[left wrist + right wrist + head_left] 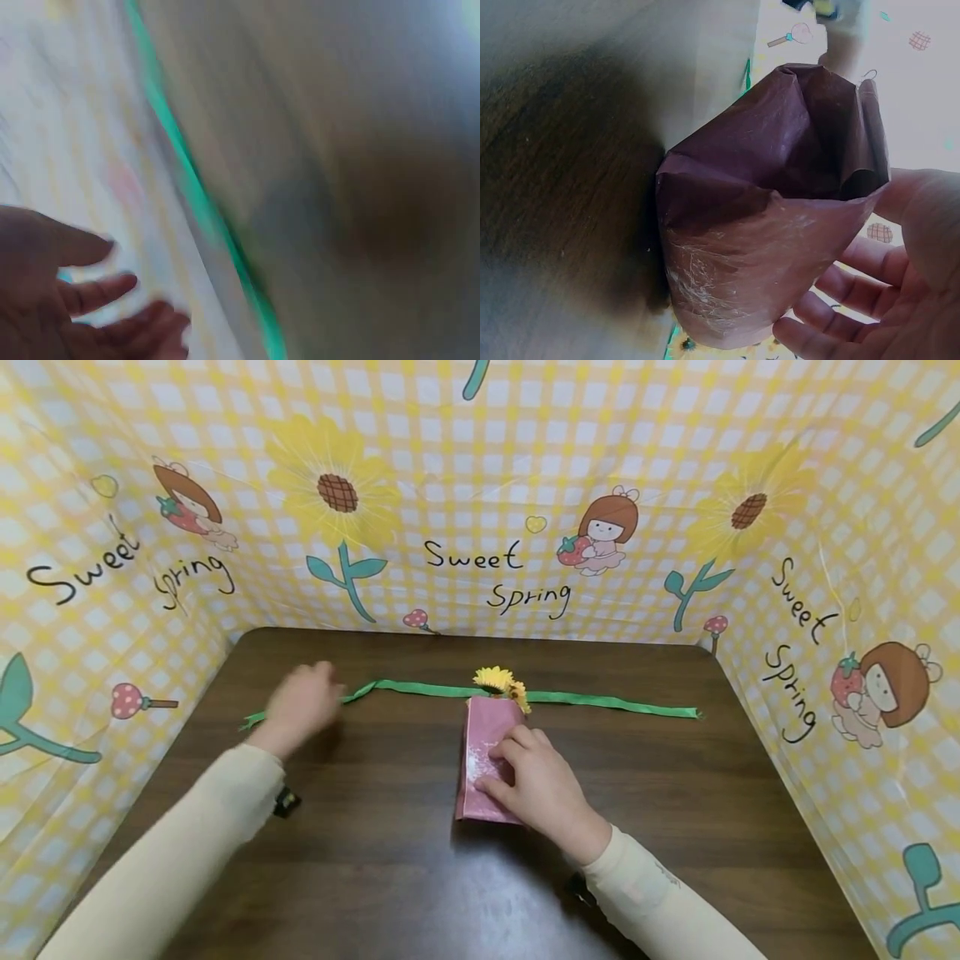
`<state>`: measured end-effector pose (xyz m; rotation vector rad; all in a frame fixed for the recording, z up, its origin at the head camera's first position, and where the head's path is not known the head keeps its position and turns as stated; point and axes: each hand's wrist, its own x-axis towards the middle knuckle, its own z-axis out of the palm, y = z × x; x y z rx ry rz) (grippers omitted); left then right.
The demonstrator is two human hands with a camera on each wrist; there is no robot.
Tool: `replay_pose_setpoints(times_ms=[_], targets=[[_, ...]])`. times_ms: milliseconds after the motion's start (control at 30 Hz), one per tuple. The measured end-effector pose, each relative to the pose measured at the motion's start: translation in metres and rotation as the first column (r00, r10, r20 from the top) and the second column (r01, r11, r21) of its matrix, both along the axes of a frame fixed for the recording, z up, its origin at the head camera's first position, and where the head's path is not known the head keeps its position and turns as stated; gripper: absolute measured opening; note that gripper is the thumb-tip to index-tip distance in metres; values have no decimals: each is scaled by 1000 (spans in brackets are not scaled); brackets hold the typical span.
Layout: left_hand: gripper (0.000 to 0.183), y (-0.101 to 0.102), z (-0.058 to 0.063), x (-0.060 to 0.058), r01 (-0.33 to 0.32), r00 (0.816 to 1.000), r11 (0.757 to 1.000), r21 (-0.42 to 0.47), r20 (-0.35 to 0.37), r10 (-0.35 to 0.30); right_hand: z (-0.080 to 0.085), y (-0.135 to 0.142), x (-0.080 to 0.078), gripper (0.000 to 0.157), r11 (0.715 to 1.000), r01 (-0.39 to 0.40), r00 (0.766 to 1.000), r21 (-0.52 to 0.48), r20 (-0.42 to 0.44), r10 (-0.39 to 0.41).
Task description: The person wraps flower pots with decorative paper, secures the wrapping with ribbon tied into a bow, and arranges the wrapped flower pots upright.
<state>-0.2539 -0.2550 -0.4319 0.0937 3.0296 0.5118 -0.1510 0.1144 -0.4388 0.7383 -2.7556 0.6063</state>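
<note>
My right hand (543,781) holds a pink paper wrap (491,718), thumb and curled fingers at its right side. From the right wrist camera the wrap (727,240) shows a wide, creased open end, with the hand (877,292) along its edge. Yellow artificial sunflowers (493,678) stick out at its far end. A green ribbon (427,688) runs sideways across the table beside the flowers. Above the ribbon's left part is my left hand (303,706). In the blurred left wrist view, that hand (97,300) has its fingers spread and nothing between them, apart from the ribbon (176,139).
The dark wooden table (360,877) is enclosed on the far side and both sides by a yellow checked cloth (465,468) printed with flowers and words. Both ribbon ends lie on the table, left and right of the wrap.
</note>
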Motion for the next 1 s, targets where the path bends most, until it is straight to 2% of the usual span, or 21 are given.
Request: replay_pose_setpoints(times_ms=[33,67,133,233,300,367,400,467,533,667,733,800,867,933,1000], targets=[[41,22,0,8,56,998,995,82,-1,-56,0,1,0,36,1000,2,1000,-3,0,-2],[42,44,-1,17,104,993,977,185,31,-111,0,2,0,36,1000,3,1000,-8,0,-3],[46,86,-4,34,136,972,915,379,129,-198,-1,4,0,37,1000,9,1000,-15,-1,-10],[46,132,-11,52,99,944,847,523,221,-246,-1,5,0,37,1000,16,1000,-17,-3,-16],[43,150,-15,59,70,944,829,555,230,-235,-2,5,0,37,1000,14,1000,-19,-2,-14],[40,158,-19,62,17,942,797,603,257,-214,-3,5,-1,38,999,8,1000,-33,-1,-8],[40,160,-21,62,-16,936,772,635,281,-212,-5,5,-1,37,999,6,1000,-46,3,-6],[41,160,-24,61,-92,914,722,686,345,-212,-7,4,-3,35,996,11,1000,-90,14,-10],[46,157,-27,59,-179,881,669,721,420,-217,-10,4,-6,29,986,27,999,-166,28,-23],[57,154,-31,55,-276,833,617,737,504,-230,-15,5,-14,13,938,103,993,-330,94,-76],[61,153,-33,55,-302,815,595,745,526,-244,-16,7,-18,13,913,172,980,-370,161,-119],[63,154,-35,56,-320,800,577,752,541,-261,-17,11,-20,19,894,262,950,-363,260,-173],[63,154,-37,56,-328,787,560,761,548,-284,-17,16,-23,29,881,350,900,-318,375,-223],[62,155,-38,56,-337,779,544,768,552,-297,-17,21,-25,38,874,411,837,-260,487,-249],[59,155,-38,55,-343,775,529,777,551,-308,-17,24,-27,45,859,445,760,-253,614,-212]])
